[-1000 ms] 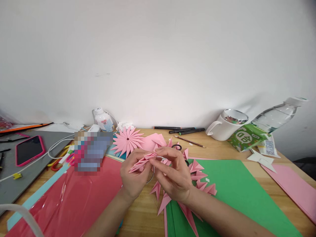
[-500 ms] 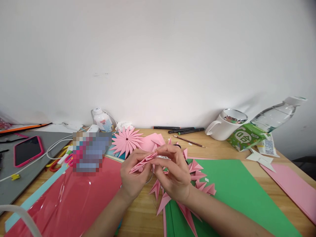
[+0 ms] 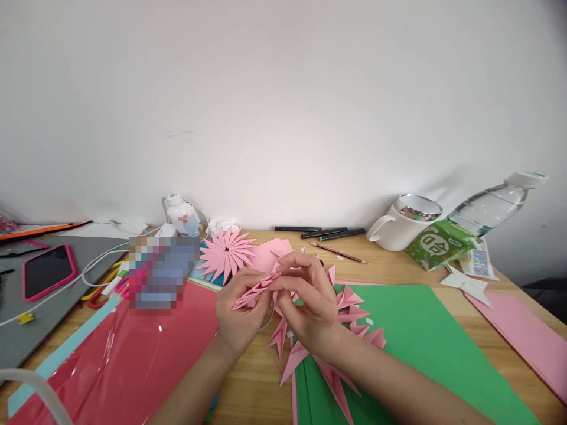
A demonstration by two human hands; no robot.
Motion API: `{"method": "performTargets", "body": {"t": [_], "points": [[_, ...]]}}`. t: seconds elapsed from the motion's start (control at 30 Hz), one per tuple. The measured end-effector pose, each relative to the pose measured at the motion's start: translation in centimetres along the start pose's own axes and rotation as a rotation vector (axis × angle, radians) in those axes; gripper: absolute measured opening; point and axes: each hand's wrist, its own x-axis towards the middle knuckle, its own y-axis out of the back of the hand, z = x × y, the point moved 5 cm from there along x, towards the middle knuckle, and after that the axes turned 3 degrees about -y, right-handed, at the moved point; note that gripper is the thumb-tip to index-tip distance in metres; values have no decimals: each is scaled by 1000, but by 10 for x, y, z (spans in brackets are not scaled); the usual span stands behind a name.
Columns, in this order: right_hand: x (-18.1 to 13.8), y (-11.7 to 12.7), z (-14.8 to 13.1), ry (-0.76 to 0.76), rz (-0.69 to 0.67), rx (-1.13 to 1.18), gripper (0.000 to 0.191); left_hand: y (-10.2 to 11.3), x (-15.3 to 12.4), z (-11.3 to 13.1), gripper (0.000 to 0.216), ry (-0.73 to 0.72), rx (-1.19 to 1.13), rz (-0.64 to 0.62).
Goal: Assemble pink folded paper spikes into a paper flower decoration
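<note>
My left hand (image 3: 239,316) is closed on a stack of folded pink paper petals (image 3: 254,289), holding it above the wooden table (image 3: 248,389). My right hand (image 3: 310,307) pinches the right end of the same stack, thumb and fingers pressed together. Under and around my right hand lie several loose folded pink petals (image 3: 354,313), partly on the green paper sheet (image 3: 420,342). A finished pink paper flower (image 3: 227,252) lies flat just behind my hands.
A red sheet (image 3: 133,360) covers the near left. A pink phone (image 3: 46,271), cables and scissors (image 3: 106,289) lie far left. Pens (image 3: 332,234), a pencil, a white mug (image 3: 403,223), a green packet (image 3: 440,242) and a water bottle (image 3: 491,206) line the back right. Pink paper (image 3: 527,336) lies far right.
My right hand has shifted slightly up and left along the petal stack, its fingers curling tighter over the end. The left hand has barely moved.
</note>
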Motion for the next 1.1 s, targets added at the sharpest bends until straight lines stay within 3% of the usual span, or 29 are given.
{"method": "performTargets", "body": {"t": [0.27, 0.47, 0.7, 0.87, 1.1], "points": [[16, 4, -4, 194, -278, -113, 26, 2, 1, 0, 15, -31, 48, 38], [18, 4, -3, 190, -418, -142, 13, 2, -1, -2, 20, 1, -11, 46], [22, 9, -3, 208, -422, -51, 15, 3, -1, -1, 20, 0, -11, 46], [20, 9, -1, 231, -503, -207, 16, 3, -1, 1, 23, -46, 10, 22], [19, 11, -6, 366, -440, -323, 14, 2, -1, 1, 26, -80, 9, 28]]}}
